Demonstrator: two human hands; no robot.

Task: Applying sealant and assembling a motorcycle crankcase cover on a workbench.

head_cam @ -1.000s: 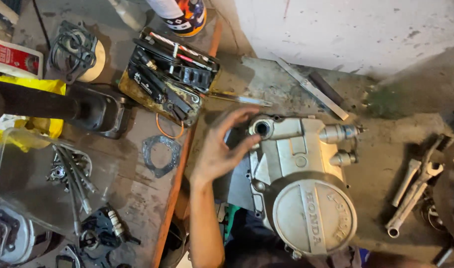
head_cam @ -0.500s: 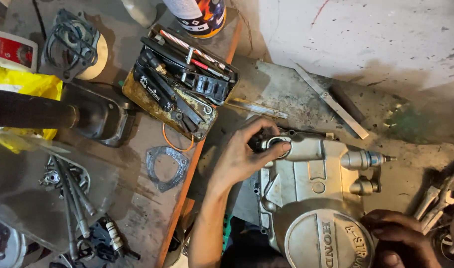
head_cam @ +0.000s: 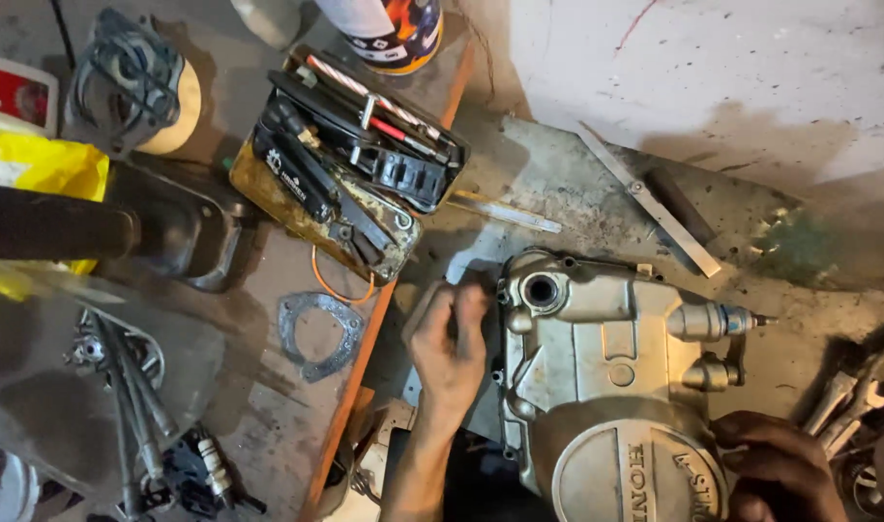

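Two hands are now at the grey cast-metal engine cover (head_cam: 597, 377) on the stained surface (head_cam: 577, 184). The left hand (head_cam: 449, 343), withdrawn from the round port, is curled, holding nothing visible; the right hand (head_cam: 780, 474) is pressed half-open on its round cap.

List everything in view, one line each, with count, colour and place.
engine cover: one, silver-grey, lower centre-right on the floor
tool tray: one, rusty, full of dark tools, upper centre
gasket: one, grey, left of the orange edge
spray can: one, white with orange, top centre
metal strip: one, grey, above the cover
wrenches: several, silver, right edge
yellow bag: one, far left
left hand: beside the cover's left edge
right hand: on the round cap, lower right
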